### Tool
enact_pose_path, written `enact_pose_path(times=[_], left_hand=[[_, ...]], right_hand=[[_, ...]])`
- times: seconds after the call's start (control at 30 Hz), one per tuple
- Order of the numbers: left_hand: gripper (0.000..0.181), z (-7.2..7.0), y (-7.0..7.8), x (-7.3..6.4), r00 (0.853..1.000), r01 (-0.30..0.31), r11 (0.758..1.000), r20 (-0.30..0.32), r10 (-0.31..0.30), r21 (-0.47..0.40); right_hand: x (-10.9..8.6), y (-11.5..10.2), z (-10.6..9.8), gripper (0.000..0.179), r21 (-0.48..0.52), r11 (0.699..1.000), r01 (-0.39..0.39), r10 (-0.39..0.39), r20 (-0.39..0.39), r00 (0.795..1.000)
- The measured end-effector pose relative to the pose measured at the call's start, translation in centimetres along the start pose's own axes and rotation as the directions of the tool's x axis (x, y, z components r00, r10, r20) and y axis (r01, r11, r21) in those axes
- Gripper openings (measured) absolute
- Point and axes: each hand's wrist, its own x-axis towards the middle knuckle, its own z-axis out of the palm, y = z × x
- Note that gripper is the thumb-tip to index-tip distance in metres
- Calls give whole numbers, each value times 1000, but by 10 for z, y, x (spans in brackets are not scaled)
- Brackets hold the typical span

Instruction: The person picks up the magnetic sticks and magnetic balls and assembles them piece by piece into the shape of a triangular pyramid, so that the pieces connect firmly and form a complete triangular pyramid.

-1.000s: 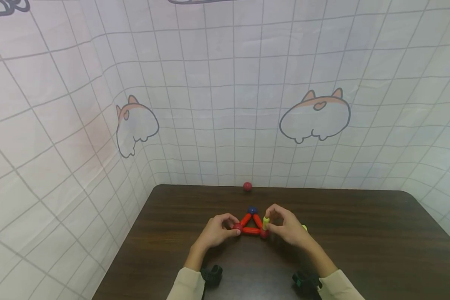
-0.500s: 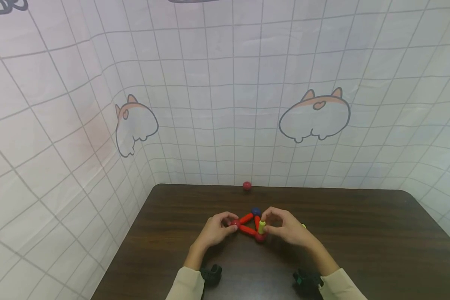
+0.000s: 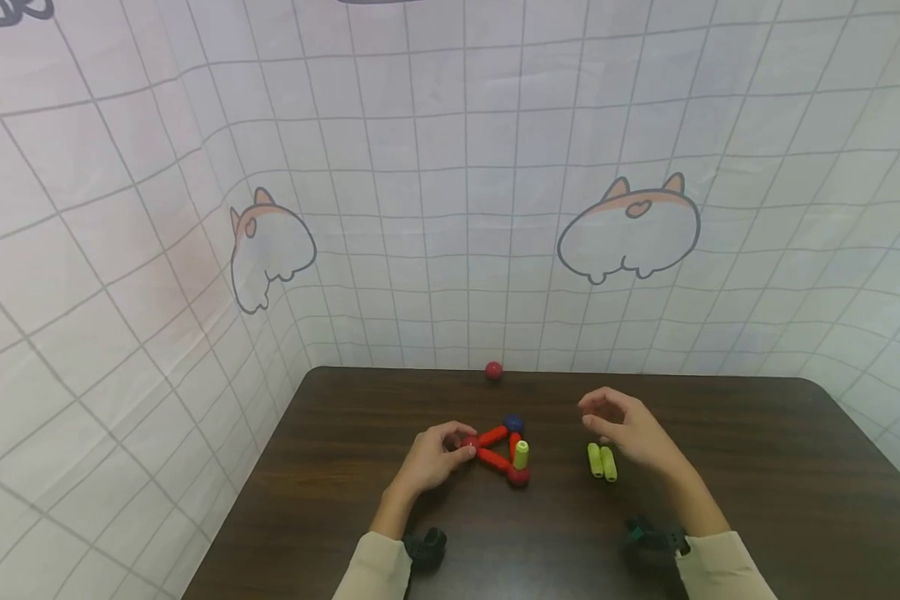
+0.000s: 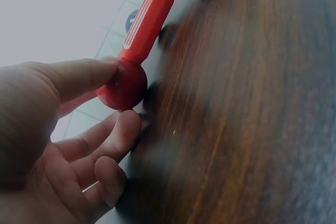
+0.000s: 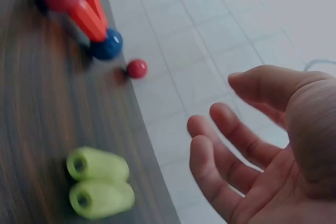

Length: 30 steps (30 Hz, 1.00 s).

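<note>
My left hand pinches the red ball at the left corner of a triangle between thumb and fingers. Red rods join this ball, a blue ball at the far corner and a second red ball at the near right corner. On that near right ball a yellow-green rod stands upright. My right hand is raised over the table to the right, fingers loosely bent, with nothing in it. Just below it in the head view lie two yellow-green rods side by side, holes showing in their ends.
A loose red ball sits at the far edge of the dark wooden table. Behind the table hangs a white grid-patterned cloth with cartoon animal drawings. Dark straps with devices are on both wrists.
My right hand has let go of the upright yellow-green rod and moved right, uncovering the two lying rods. The triangle has turned slightly, its near right corner coming toward me; my left hand keeps its hold.
</note>
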Motion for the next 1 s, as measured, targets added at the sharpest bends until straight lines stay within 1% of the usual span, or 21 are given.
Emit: enact_pose_path(times=[0.1, 0.17, 0.33, 0.4, 0.5, 0.6, 0.77, 1.0], left_hand=[[24, 1, 0, 1, 1000, -7, 1000, -9, 7, -16], [23, 2, -1, 2, 1000, -7, 1000, -16, 6, -24], [21, 3, 0, 2, 999, 5, 999, -32, -6, -33], [21, 4, 0, 2, 999, 8, 999, -39, -10, -40], [22, 4, -1, 2, 999, 7, 999, -48, -9, -42], [23, 4, -2, 3, 999, 7, 999, -52, -9, -36], [24, 3, -2, 1, 998, 12, 1000, -64, -13, -16], [26, 4, -1, 3, 994, 26, 999, -105, -23, 27]], right_hand=[[-6, 4, -10, 28, -24, 998, -50, 50, 2, 999], [-10, 8, -14, 29, -53, 996, -69, 70, 20, 997], [-21, 20, -16, 29, -126, 987, -99, 109, 77, 991], [-23, 25, -16, 29, -144, 983, -115, 129, 87, 988], [-25, 31, -15, 28, -150, 979, -139, 153, 85, 985], [-25, 35, -12, 27, -156, 978, -139, 154, 85, 984], [-24, 39, -7, 28, -202, 969, -143, 161, 76, 984], [-23, 47, -9, 24, -281, 943, -181, 197, 33, 980]])
